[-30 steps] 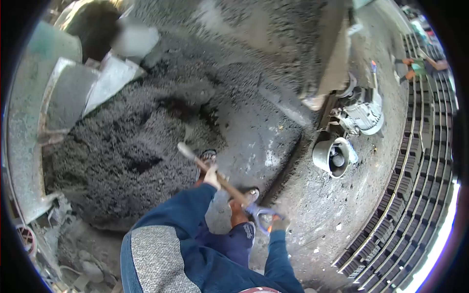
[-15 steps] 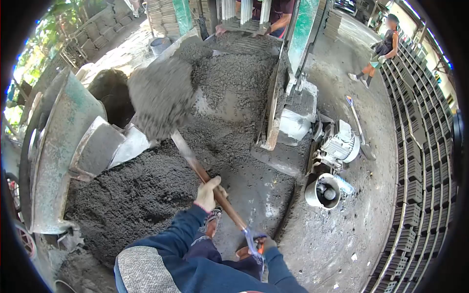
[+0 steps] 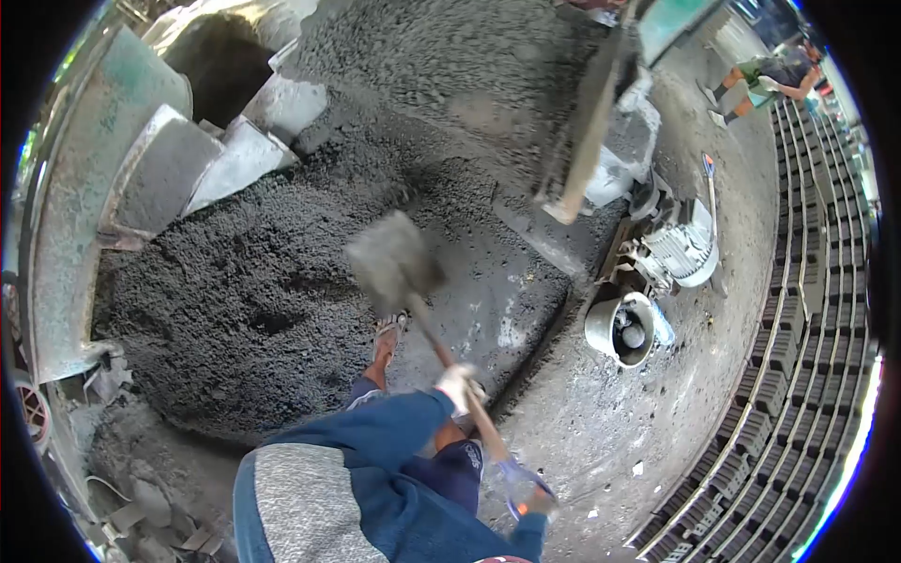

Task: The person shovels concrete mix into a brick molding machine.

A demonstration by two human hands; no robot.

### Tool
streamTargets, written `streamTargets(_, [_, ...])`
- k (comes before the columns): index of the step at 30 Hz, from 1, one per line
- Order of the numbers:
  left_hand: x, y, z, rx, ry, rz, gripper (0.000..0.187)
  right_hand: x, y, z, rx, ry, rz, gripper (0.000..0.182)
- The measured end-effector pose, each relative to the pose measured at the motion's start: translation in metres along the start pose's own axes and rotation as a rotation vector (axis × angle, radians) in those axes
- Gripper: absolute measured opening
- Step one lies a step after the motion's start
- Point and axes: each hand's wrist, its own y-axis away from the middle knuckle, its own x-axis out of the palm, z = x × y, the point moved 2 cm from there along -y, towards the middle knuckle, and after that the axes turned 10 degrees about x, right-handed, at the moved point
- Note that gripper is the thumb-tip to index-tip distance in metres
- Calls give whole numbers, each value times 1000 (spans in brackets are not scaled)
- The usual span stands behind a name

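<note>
A shovel (image 3: 436, 342) slants across the middle of the view, its grey blade (image 3: 389, 258) in front of the dark, damp mix. Blurred by motion, the blade bears no visible heap. My left hand (image 3: 458, 388), in a pale glove, is wrapped round the wooden shaft. At the back end, my right hand (image 3: 538, 502) grips the purple-blue handle. The heap of dark mix (image 3: 253, 310) spreads left of the blade, and more mix (image 3: 432, 66) lies on the raised surface beyond.
A green metal drum (image 3: 75, 206) stands at left. To the right are a motor (image 3: 683, 246), a bucket (image 3: 621, 330) with things inside and another shovel (image 3: 710, 188). Racks of blocks (image 3: 798, 328) line the right edge. A person (image 3: 774, 75) is at upper right.
The shovel blade has swung back toward me and down; the load of mix it carried is off it. Both hands moved right and nearer. My view has tilted downward.
</note>
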Motion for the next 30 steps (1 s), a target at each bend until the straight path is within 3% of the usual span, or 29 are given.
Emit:
streamTargets(2, [34,-6,49,-126,-166,119,25,12,-7,-76,204,-334,-29,25])
streamTargets(4, [73,-14,89,-265,-44,189,22,-10,-29,-155,584,-1638,-173,28])
streamTargets(6, [123,-2,75,-367,12,154,20,-43,-71,-233,478,-2264,-377,31])
streamTargets(8, [155,-12,20,-296,190,325,20,-194,-49,-104,492,-1381,-581,42])
streamTargets(9, [157,-41,-17,-179,225,335,18,-180,-121,-98,159,-1717,-297,37])
streamTargets(10, [153,-87,-53,-60,251,344,18,-248,-114,10,-31,-1677,90,16])
streamTargets(11, [128,-142,-125,3,75,349,17,-263,-146,87,-114,-1571,115,14])
streamTargets(12, [105,-192,-196,61,-104,347,18,-254,-183,173,-144,-1478,11,12])
streamTargets(13, [100,-103,-295,119,-44,207,18,-248,-209,256,-138,-1410,-152,11])
streamTargets(14, [74,-144,-338,113,250,51,18,-248,-214,317,-119,-1405,-246,11])
streamTargets(15, [51,-173,-354,260,231,189,15,-249,-209,353,-93,-1449,-287,12])
streamTargets(16, [47,-170,-357,240,271,230,18,-246,-204,355,-73,-1459,-266,11])
streamTargets(19, [29,-158,-326,285,221,95,22,-215,-194,335,-4,-1356,-168,11])
streamTargets(20, [17,-156,-314,289,210,57,23,-158,-212,319,-29,-1405,-68,4])
streamTargets(22, [-13,-140,-290,302,169,-29,23,-52,-245,289,-61,-1489,137,28])
streamTargets(24, [-67,-144,-264,314,129,30,22,-41,-178,264,-25,-1241,159,27])
streamTargets(26, [-102,-113,-242,381,24,60,19,-19,-122,236,-7,-1213,286,26])
streamTargets(28, [-129,-58,-217,346,-74,6,24,24,-76,211,100,-1570,660,28])
streamTargets(30, [-140,-12,-193,464,-135,-29,31,75,-37,191,175,-1991,1142,30])
